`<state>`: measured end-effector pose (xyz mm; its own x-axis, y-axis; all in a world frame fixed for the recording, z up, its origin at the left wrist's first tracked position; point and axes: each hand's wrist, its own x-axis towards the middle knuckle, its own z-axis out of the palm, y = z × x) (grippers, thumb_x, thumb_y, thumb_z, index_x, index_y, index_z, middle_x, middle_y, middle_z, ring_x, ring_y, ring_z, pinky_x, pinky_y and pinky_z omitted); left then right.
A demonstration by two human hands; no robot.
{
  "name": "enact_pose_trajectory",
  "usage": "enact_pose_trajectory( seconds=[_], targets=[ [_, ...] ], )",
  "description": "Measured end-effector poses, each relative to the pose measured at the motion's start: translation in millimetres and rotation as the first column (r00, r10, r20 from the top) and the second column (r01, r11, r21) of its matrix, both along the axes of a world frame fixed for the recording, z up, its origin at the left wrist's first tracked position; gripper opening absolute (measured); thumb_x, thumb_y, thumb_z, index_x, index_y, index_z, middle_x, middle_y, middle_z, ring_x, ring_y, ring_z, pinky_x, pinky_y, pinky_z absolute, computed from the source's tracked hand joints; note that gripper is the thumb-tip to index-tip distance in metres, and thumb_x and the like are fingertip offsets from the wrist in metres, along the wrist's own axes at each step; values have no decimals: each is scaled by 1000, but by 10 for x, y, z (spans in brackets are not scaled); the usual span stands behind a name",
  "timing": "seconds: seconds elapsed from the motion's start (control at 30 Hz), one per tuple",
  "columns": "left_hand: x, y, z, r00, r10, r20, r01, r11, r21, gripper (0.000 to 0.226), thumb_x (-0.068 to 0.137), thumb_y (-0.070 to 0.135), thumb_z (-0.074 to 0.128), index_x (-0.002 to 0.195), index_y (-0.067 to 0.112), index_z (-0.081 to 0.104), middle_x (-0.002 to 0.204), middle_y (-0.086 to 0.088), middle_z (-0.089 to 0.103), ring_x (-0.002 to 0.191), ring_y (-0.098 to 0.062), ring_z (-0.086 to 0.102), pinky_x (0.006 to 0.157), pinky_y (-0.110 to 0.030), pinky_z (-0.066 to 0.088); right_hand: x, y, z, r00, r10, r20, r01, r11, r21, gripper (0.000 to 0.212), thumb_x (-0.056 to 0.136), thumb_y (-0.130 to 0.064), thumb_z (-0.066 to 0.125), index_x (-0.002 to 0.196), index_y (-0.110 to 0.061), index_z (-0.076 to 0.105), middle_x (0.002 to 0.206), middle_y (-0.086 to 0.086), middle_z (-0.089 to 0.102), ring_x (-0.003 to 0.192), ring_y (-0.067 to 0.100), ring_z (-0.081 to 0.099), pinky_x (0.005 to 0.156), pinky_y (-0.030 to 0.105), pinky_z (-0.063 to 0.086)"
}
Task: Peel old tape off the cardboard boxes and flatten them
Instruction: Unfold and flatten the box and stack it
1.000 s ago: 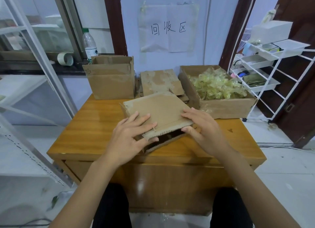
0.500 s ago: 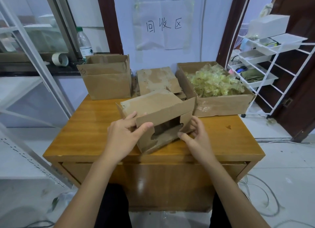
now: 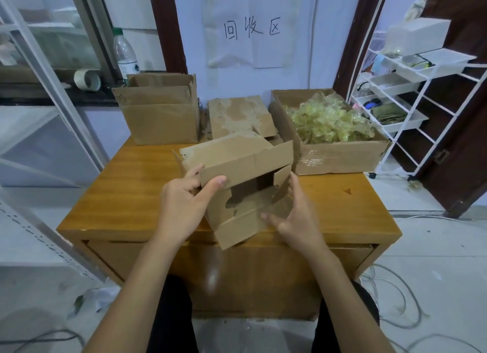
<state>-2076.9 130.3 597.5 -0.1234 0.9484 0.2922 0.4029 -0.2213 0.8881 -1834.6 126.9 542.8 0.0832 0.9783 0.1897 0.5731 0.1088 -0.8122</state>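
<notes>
Fingers [image 3: 213,181] of the left hand [image 3: 184,207] pinch the mid-frame box [image 3: 237,162], right hand [image 3: 295,220] spread beneath; flattened cardboard [image 3: 237,115] and peeled tape [image 3: 326,120] behind suggest partial progress; upper-left box [image 3: 160,115] remains.

- Your left hand [image 3: 184,207] pinches the small cardboard box [image 3: 237,178] on its 9 o'clock side.
- Your right hand [image 3: 297,218], fingers spread, touches its 3 o'clock end.
- Tape-filled box [image 3: 342,157] sits at 2 o'clock.

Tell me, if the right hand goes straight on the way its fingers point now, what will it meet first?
The right hand points up and left, its fingers already at the small box that both hands hold. It would likely press into that box's open end first, at the lower flap, though exact depth is unclear.
</notes>
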Motion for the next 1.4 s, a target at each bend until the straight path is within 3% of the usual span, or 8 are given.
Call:
enact_pose_trajectory(
  seconds=[0.23,0.47,0.6,0.7,0.93,1.03,1.13,1.4],
  targets=[
    [29,32,-65,998,-26,49,26,1000,17,45,83,66,70,95,25,83,139,1,68,128,-8,61,94,-44,60,-186,-27,25,971,-230,-70,238,962,137,74,91,-55,73,152,-30,39,144,-12,58,132,11,56,106,42,53],
    [67,49,-61,995,-59,79,54,997,63,36,81,63,72,80,27,81,127,-1,74,130,-13,62,89,-38,59,21,-105,-16,981,-151,-123,175,963,207,45,99,-4,57,133,-34,55,100,-24,68,83,-3,68,67,18,57],
    [59,94,-70,1000,-19,19,18,998,60,48,87,73,64,102,31,81,139,7,66,137,-13,54,112,-49,47,20,-75,-49,970,-194,-149,223,952,212,13,105,-14,56,106,-24,65,84,-12,69,72,6,65,59,29,55],
    [50,73,-137,987,159,27,-161,983,88,28,96,70,54,114,50,63,129,22,64,135,-14,49,121,-57,34,-39,-95,-89,972,-201,-122,227,935,271,20,105,-22,60,84,-24,61,69,-12,62,64,6,61,53,14,43],
    [32,81,-201,982,144,118,-162,974,158,17,100,63,56,107,49,60,108,17,67,112,-16,62,94,-54,56,-119,-83,-6,972,-158,-171,204,932,298,32,99,-55,57,95,-25,70,70,-14,63,68,5,62,57,14,43],
    [-44,111,-185,986,128,108,-144,979,147,29,96,66,58,113,43,61,110,15,67,110,-15,61,91,-52,58,-148,29,66,955,-166,-245,230,938,258,53,97,-67,52,125,-28,72,106,-21,72,100,-3,65,80,20,51],
    [-123,119,-168,992,99,83,-107,989,101,41,93,69,58,118,37,63,114,15,67,114,-13,60,91,-49,59,-207,136,180,905,-75,-418,222,923,315,39,101,-44,63,132,-21,71,122,-7,73,116,11,65,91,26,55],
    [-272,73,-196,999,10,-44,-6,994,111,56,82,66,73,132,46,55,130,22,60,127,-10,53,103,-50,54,-338,237,236,910,-131,-393,319,828,461,14,100,-28,69,104,-23,81,90,-9,77,83,10,70,68,27,55]
  ],
)
